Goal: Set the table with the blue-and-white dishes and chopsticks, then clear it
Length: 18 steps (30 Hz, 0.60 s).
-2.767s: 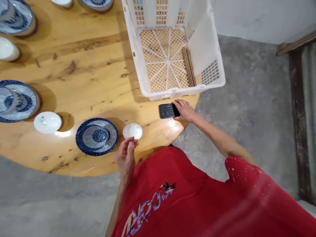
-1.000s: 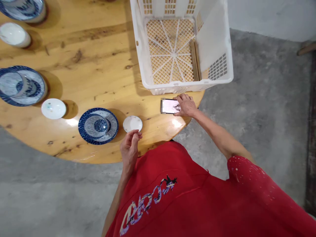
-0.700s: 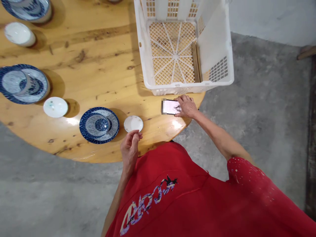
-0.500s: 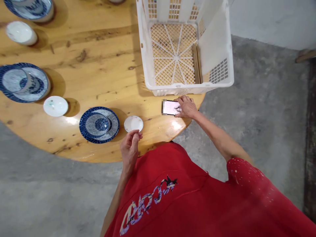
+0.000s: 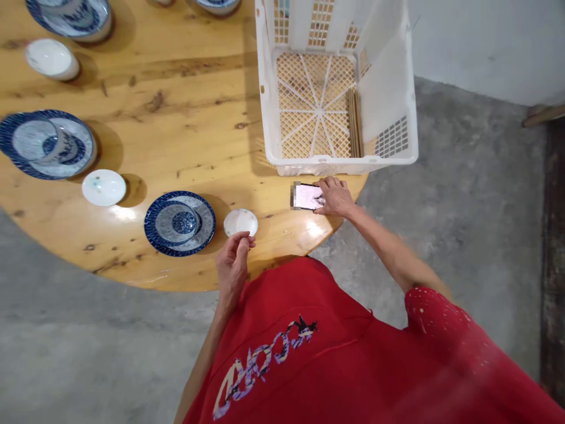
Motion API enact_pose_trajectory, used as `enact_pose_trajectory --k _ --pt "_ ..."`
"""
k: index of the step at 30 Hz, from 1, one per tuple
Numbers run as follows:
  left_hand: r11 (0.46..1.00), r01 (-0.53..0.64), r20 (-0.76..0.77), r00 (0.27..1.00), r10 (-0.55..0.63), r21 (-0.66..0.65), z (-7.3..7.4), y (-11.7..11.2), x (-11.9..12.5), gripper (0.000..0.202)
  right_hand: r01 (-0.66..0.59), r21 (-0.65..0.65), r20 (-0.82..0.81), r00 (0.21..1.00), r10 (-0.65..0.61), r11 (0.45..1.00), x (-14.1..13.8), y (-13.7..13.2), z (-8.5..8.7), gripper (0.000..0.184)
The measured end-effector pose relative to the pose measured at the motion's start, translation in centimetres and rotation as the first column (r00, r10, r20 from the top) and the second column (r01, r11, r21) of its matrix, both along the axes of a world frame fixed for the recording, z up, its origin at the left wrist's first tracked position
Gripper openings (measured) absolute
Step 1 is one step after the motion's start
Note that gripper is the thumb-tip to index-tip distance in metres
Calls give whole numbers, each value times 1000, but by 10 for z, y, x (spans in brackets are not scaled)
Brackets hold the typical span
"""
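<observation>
Phone (image 5: pixel 304 196) screen now lit; our right hand (image 5: pixel 338 198) rests flat on it. Left hand (image 5: pixel 233 265) loosely curled, empty, white saucer (image 5: pixel 241 222) at its 12 o'clock.

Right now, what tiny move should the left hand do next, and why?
Probably pinch the small white dish by its rim: the left hand sits at its near edge, and the right hand is busy on the lit phone.

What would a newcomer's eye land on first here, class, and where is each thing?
The big white plastic basket stands at the right edge of the round wooden table, chopsticks lying inside. In front of it the right hand rests on a lit phone, while the left hand sits by a small white dish next to a blue-patterned plate.
</observation>
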<state>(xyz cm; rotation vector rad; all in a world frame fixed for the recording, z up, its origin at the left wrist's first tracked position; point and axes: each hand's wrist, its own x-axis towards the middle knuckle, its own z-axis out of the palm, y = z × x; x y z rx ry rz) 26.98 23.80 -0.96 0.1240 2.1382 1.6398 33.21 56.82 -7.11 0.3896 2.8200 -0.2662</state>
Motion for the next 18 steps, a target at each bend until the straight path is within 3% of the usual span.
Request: enact_pose_trajectory --k 18 --pt "1000 27 16 1000 -27 -11 -3 -3 -1 30 19 -13 -34 999 -19 1000 2 0 3 84"
